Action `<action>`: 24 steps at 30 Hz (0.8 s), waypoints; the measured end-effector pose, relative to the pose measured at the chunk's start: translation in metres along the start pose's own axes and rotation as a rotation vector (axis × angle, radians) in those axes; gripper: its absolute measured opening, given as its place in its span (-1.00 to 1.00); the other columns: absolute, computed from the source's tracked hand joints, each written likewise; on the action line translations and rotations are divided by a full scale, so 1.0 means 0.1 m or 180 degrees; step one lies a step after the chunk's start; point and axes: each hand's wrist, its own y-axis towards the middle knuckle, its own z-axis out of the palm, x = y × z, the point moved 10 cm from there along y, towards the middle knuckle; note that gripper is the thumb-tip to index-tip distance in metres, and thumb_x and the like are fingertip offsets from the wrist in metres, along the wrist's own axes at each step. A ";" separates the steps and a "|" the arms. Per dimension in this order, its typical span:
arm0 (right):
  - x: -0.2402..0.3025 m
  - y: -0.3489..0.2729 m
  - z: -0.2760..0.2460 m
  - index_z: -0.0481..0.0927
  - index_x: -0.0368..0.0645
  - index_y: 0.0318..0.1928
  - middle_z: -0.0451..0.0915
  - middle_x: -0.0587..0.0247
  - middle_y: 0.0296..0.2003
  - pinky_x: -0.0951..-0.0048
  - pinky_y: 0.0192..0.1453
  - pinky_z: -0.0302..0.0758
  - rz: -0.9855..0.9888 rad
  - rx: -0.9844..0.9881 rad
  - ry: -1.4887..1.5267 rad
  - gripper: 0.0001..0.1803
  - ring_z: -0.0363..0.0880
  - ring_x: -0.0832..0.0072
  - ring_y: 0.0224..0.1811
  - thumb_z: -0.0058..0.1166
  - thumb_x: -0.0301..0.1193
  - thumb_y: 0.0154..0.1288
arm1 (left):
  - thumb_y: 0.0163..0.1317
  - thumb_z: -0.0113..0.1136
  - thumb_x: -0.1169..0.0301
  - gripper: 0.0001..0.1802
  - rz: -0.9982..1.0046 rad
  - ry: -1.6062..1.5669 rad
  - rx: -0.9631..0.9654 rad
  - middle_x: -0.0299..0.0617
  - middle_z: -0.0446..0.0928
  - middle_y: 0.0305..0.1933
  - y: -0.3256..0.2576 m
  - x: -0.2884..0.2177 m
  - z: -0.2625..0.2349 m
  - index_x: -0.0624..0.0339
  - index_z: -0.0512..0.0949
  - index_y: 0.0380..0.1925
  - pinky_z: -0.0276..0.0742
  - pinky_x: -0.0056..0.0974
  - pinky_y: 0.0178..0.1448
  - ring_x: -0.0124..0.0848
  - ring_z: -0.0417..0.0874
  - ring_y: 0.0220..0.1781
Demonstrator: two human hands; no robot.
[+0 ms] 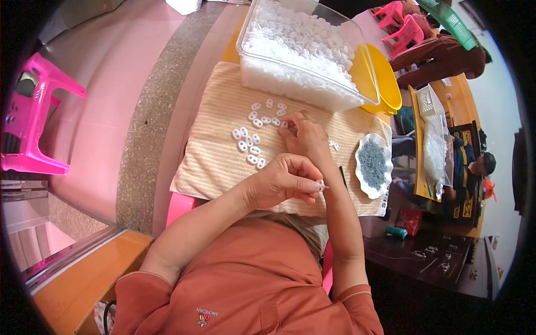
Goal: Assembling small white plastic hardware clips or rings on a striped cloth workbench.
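My left hand (291, 176) is closed in a pinch on a small white plastic piece (321, 186) with a greyish tip. Beyond it, my right hand (306, 135) reaches across the striped towel (215, 114), its fingertips closed on a white oval piece (283, 124) at the edge of a loose group. Several more white two-holed ovals (249, 140) lie to the left of that hand. To its right are a few small white bits (334, 145). A white scalloped dish (373, 194) full of small grey-blue parts (372, 163) stands at the towel's right side.
A clear plastic bin (290, 86) heaped with white pieces stands at the far edge, beside a yellow basin (393, 84). A dark green stick-like thing (343, 176) lies by my right forearm. Pink stools (42, 120) stand on the floor; other people sit at a table (419, 162) at right.
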 end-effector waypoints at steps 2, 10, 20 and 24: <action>-0.04 -0.01 0.01 0.62 -0.07 -0.18 0.67 0.04 -0.38 0.06 -0.15 0.52 0.0003 0.0063 0.0015 -0.79 0.64 0.02 -0.30 0.07 -0.28 0.25 | 0.16 0.28 0.54 -0.87 -0.0015 0.0001 0.0003 -0.20 0.62 -0.30 0.01 0.02 0.00 0.26 0.60 -0.26 0.68 -0.33 -0.15 -0.46 0.66 -0.27; -0.10 -0.23 -0.17 0.63 -0.13 -0.17 0.65 0.14 -0.38 0.24 -0.27 0.55 -0.0304 -0.0015 0.0059 -0.78 0.65 0.15 -0.32 0.18 -0.39 0.14 | 0.17 0.27 0.53 -0.87 -0.0025 0.0159 -0.0148 -0.21 0.63 -0.32 0.01 0.03 -0.04 0.26 0.60 -0.27 0.67 -0.33 -0.17 -0.46 0.67 -0.28; 0.04 -0.57 -0.34 0.53 -0.12 -0.01 0.55 0.15 -0.20 0.24 -0.12 0.51 -0.0667 0.0420 -0.0652 -0.61 0.58 0.16 -0.18 0.11 -0.38 0.10 | 0.11 0.29 0.56 -0.88 0.0020 0.0235 -0.0444 -0.23 0.62 -0.36 0.03 0.03 -0.08 0.23 0.61 -0.32 0.65 -0.34 -0.20 -0.48 0.65 -0.33; -0.03 -0.63 -0.34 0.53 -0.18 -0.02 0.53 0.10 -0.23 0.26 -0.11 0.50 -0.0694 0.0512 -0.0314 -0.56 0.57 0.14 -0.15 0.17 -0.49 -0.01 | 0.12 0.28 0.55 -0.88 0.0093 0.0277 -0.0450 -0.22 0.62 -0.36 0.04 0.01 -0.13 0.22 0.60 -0.31 0.65 -0.33 -0.21 -0.47 0.65 -0.33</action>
